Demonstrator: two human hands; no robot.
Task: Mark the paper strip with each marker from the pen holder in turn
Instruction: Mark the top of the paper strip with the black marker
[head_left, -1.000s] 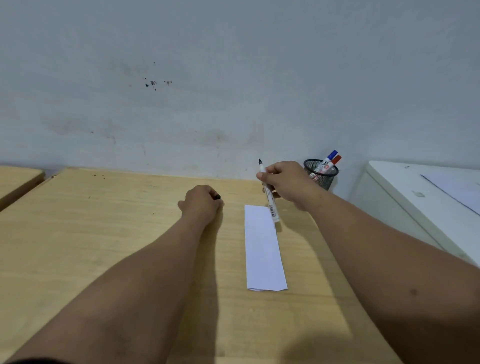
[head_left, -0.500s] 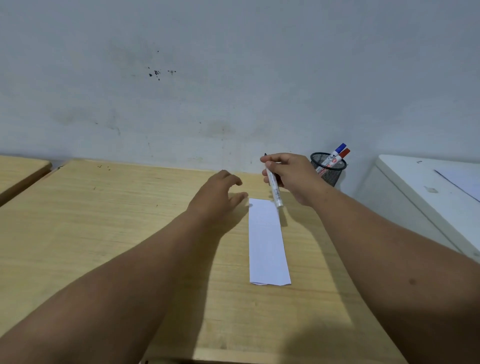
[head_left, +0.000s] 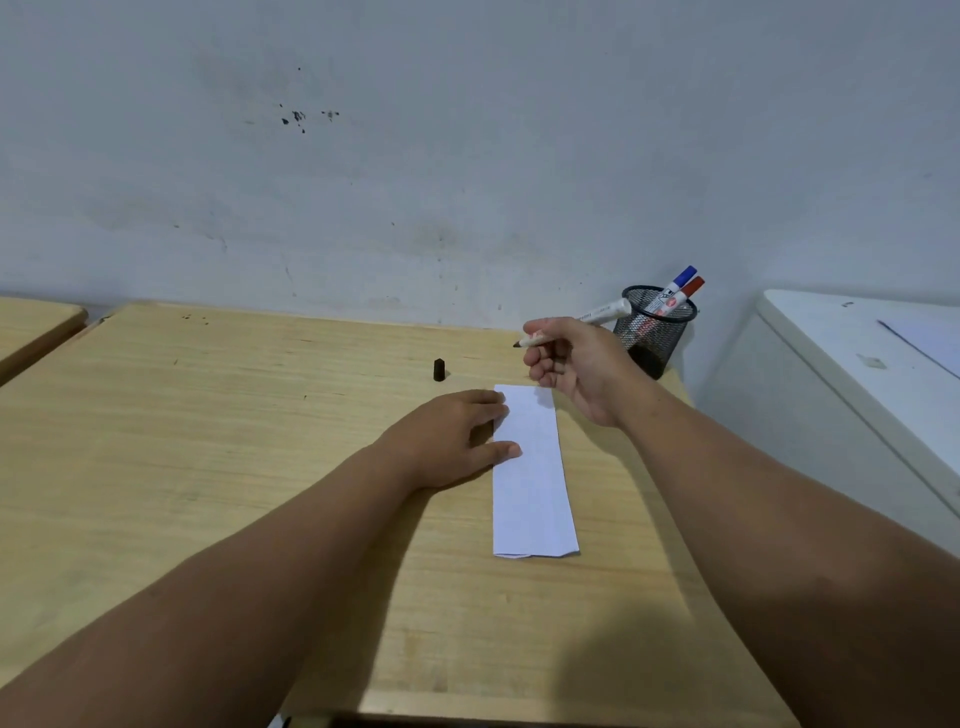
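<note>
— Head view, change logged: black cap (head_left: 439, 370) now set down on desk (head_left: 208, 441); left hand (head_left: 457, 441), fingers spread, now laid flat on paper strip (head_left: 532, 467).
— Right hand (head_left: 571, 364): uncapped marker (head_left: 597, 314) pinched, tip held above strip's far end. Marking judged imminent; two markers (head_left: 675, 293) left in pen holder (head_left: 652, 332).

Print on the marker barrels (head_left: 601, 313) in hand and holder, too small to read.

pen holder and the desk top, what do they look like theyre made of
Pen holder: looks like black wire mesh, probably metal, since the markers inside it show through the wall. Desk: light wood or a wood-look laminate, with grain lines and a matte finish; the picture cannot settle which.
</note>
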